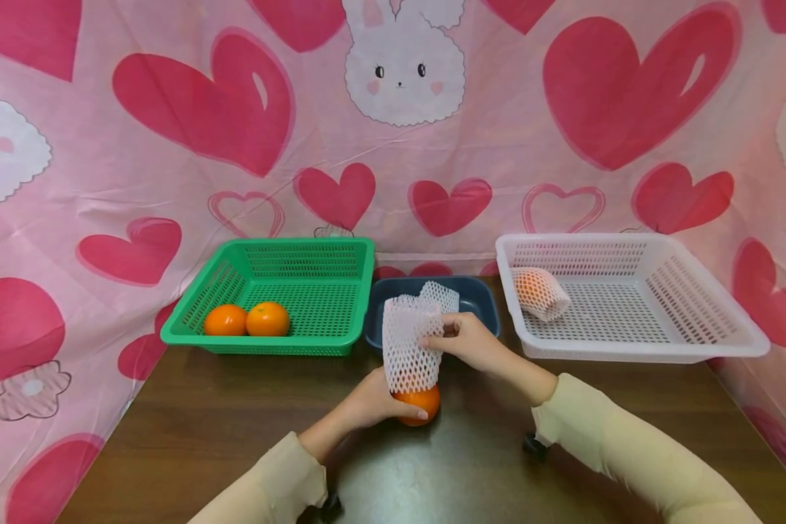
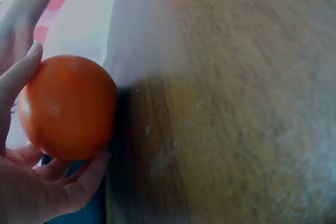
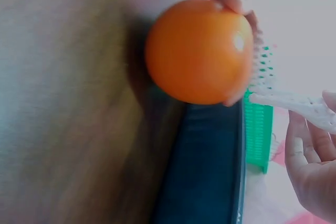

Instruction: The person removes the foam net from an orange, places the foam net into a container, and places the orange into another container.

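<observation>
An orange is held just above the table by my left hand, whose thumb and fingers curve round it. In the left wrist view the orange sits between thumb and fingertips. A white foam net sleeve stands over the top of the orange in the head view, its lower edge at the fruit. My right hand pinches the upper right side of this sleeve. The right wrist view shows the sleeve between the right hand's thumb and fingers, beside the orange.
A dark blue tray behind the hands has another foam net in it. On the left, a green basket holds two oranges. On the right, a white basket holds a netted orange. A patterned cloth hangs behind.
</observation>
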Motion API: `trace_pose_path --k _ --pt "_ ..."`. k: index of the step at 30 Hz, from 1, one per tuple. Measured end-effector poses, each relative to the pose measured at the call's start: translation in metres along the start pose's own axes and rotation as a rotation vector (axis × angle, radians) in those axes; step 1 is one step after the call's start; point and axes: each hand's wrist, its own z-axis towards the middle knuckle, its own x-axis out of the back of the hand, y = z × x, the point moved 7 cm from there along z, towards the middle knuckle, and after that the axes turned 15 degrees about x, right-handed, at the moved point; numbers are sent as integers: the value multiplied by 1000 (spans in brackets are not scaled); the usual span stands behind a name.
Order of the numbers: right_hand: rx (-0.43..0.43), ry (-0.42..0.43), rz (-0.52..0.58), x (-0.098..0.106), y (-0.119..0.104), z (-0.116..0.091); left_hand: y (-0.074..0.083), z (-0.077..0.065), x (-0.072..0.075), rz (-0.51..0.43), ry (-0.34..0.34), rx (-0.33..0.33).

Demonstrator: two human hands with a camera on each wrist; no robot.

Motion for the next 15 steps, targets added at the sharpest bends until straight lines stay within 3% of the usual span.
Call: trace_pose_path --k 4,9,15 --pt "-38 57 56 6 2 11 -2 0 0 -5 7 45" --pt "-68 125 81 12 11 26 -3 1 1 55 17 99" --pt "-153 210 119 15 27 36 -3 0 0 38 -25 123"
